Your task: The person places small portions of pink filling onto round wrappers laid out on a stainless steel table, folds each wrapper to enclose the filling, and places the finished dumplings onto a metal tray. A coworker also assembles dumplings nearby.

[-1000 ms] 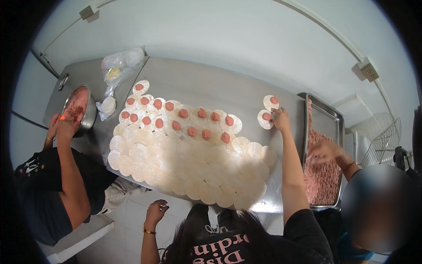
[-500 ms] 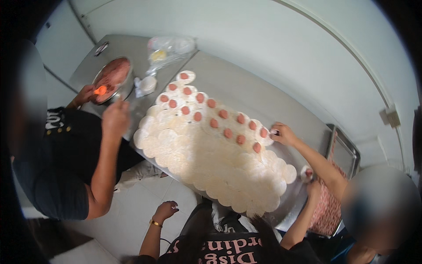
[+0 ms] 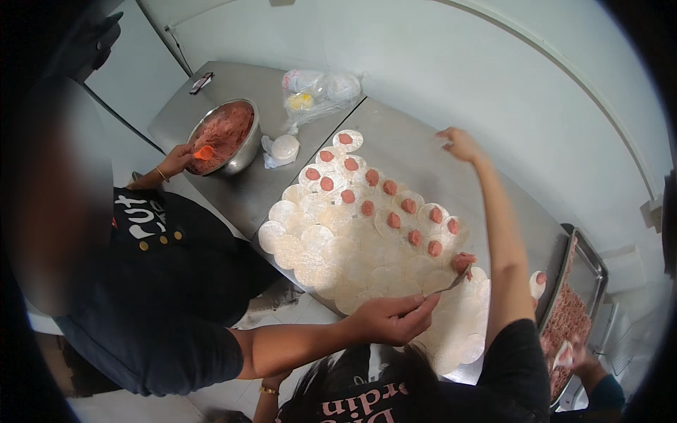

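Overlapping round dough wrappers [image 3: 317, 237] cover much of the steel table, several bearing a lump of pink minced meat [image 3: 393, 220]. My right hand [image 3: 462, 144], fingers apart and without anything in them, reaches over bare steel beyond the wrappers' far edge. Down at the lower edge is my left hand [image 3: 273, 382], a gold bracelet at its wrist; a co-worker's arm hides its fingers. That co-worker's right hand [image 3: 395, 319] holds a metal spoon [image 3: 450, 287] with minced meat over the wrappers. Their other hand [image 3: 178, 159] keeps an orange scoop [image 3: 204, 153] at the bowl.
A steel bowl [image 3: 248, 154] of minced meat stands far left, beside a small white stack [image 3: 285, 146] in plastic. Behind lies a clear bag [image 3: 330, 88]. At right, another person's hand [image 3: 580, 356] holds a wrapper over a metal tray [image 3: 599, 268] of meat.
My right hand has gone from the table's right side to its far side. My left hand has slipped behind the co-worker's arm. Their spoon hand has swung from the bowl over the wrappers.
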Action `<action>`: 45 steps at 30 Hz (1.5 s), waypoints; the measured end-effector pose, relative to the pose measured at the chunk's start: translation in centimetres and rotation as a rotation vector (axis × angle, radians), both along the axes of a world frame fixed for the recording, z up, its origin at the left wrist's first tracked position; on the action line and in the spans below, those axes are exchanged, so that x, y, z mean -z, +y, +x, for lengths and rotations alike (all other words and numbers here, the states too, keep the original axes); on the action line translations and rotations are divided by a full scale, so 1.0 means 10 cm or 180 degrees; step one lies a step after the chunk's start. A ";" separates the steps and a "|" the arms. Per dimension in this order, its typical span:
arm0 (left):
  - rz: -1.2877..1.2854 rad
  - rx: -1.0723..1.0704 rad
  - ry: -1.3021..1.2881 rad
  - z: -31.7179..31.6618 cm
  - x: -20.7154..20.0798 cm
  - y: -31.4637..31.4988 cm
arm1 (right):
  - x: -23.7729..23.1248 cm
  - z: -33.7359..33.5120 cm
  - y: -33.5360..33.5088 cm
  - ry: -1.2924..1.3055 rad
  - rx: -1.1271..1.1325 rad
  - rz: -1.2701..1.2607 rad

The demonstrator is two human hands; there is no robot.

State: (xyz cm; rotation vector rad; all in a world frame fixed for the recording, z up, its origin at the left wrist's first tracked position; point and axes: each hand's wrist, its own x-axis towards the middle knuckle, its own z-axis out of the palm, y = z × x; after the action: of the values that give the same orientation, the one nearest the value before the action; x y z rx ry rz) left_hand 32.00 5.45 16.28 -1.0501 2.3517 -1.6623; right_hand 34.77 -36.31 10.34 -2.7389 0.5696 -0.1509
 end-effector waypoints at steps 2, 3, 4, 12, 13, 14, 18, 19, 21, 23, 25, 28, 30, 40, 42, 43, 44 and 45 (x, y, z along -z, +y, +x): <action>0.0030 0.0080 -0.2052 0.01 -0.17 -0.01 | -0.20 -0.13 -0.25 0.0148 0.0105 0.0055; 0.0228 0.0007 -0.1227 0.05 -0.18 -0.05 | -0.29 -0.25 -0.30 0.0170 0.0114 -0.0053; 0.0430 -0.0052 -0.0368 0.06 -0.18 -0.05 | -0.37 -0.40 -0.32 0.0147 0.0169 0.0038; 0.0127 -0.0181 -0.0674 -0.04 -0.13 -0.05 | -1.05 -1.93 -0.22 0.0290 0.0673 0.0096; 0.0076 -0.0253 -0.0683 -0.06 -0.02 -0.02 | -1.15 -2.12 -0.21 0.0218 0.0667 0.0025; 0.0025 -0.0326 -0.0692 -0.07 0.15 0.04 | -1.25 -2.32 -0.20 0.0209 0.0758 -0.0028; 0.3114 -0.2251 0.1559 -0.07 1.10 1.35 | -1.52 -3.06 -0.09 0.0087 0.1064 -0.0022; 0.3858 -0.4216 0.3820 -0.09 1.31 1.83 | -1.56 -3.24 -0.07 0.0060 0.1054 -0.0027; 0.3680 -0.5521 0.4578 -0.12 1.86 2.37 | -1.59 -3.57 -0.03 0.0012 0.1139 -0.0033; 0.3476 -0.5204 0.4625 -0.18 2.26 2.64 | -1.60 -3.86 -0.01 -0.0051 0.1182 0.0002; 0.3644 -0.5392 0.4571 -0.25 2.42 2.74 | -1.58 -4.08 0.00 -0.0079 0.1302 0.0083; 0.3847 -0.5531 0.4430 -0.39 2.45 2.76 | -1.56 -4.32 0.03 -0.0175 0.1329 0.0187; 0.3963 -0.5568 0.4314 -0.47 2.43 2.78 | -1.56 -4.40 0.04 -0.0174 0.1306 0.0242; 0.4207 -0.5765 0.4305 -0.71 2.39 2.76 | -1.47 -4.26 0.25 -0.0369 0.1167 0.0303; 0.4206 -0.5796 0.4345 -0.73 2.36 2.73 | -1.38 -4.19 0.37 -0.0176 0.1120 0.0223; 0.4175 -0.5770 0.4408 -0.74 2.35 2.71 | -1.30 -4.16 0.45 -0.0010 0.1190 0.0068; 0.4120 -0.5761 0.4455 -0.75 2.35 2.71 | -1.21 -4.15 0.56 0.0119 0.1216 -0.0097; 0.4180 -0.5771 0.4401 -0.76 2.35 2.71 | -1.09 -4.16 0.72 0.0286 0.1290 -0.0296</action>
State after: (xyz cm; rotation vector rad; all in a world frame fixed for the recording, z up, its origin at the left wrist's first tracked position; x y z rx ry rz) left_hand 24.39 32.50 -7.21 -2.4604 0.7091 1.2462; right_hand -6.83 -29.10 21.22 -2.6931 1.1661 -0.1544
